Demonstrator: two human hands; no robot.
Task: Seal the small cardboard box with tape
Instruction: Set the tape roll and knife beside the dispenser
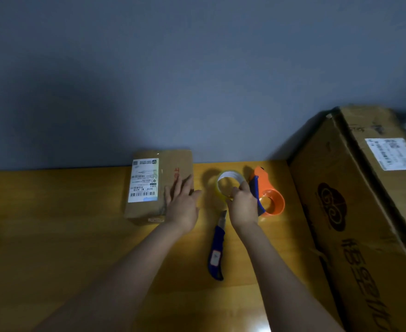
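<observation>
Yellow tabletop point(53, 236) against a grey wall carries the small cardboard box point(160, 185) (label up). Left hand point(181, 202) lies flat on it, grip spread; right hand point(242, 204) pinches the tape roll point(223, 185).

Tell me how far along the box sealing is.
Barely started. Done: the small cardboard box lies closed on the table, left hand flat on it. In hand: right hand grips the tape roll. Left: no fresh tape strip is visible on the box; everything remains.
</observation>
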